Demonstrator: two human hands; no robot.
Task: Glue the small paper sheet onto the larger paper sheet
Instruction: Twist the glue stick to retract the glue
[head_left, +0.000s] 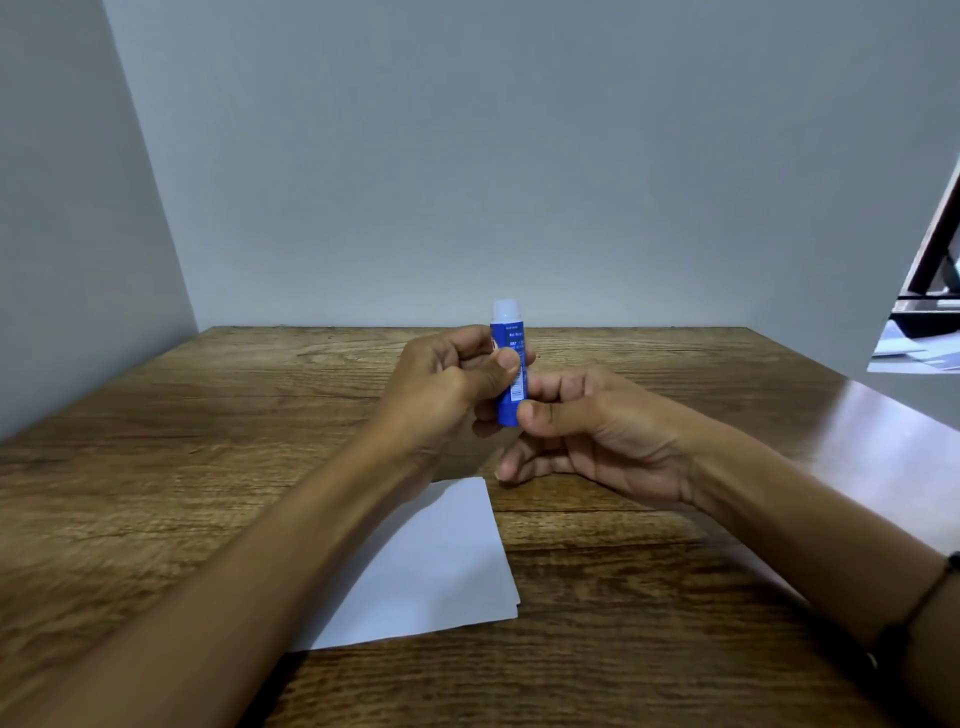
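A blue glue stick (509, 340) with a whitish top stands upright above the middle of the wooden table (208, 415). My left hand (441, 384) grips its upper body with thumb and fingers. My right hand (597, 431) pinches its lower end between thumb and forefinger. White paper (441, 566) lies flat on the table below my hands, partly hidden by my left forearm. A second edge shows at its lower right corner, so two sheets may lie stacked. I cannot tell the small sheet from the larger one.
Grey walls close the table at the back and left. At the far right an opening (930, 312) shows a dark frame and pale surfaces. A dark band (930, 603) circles my right wrist.
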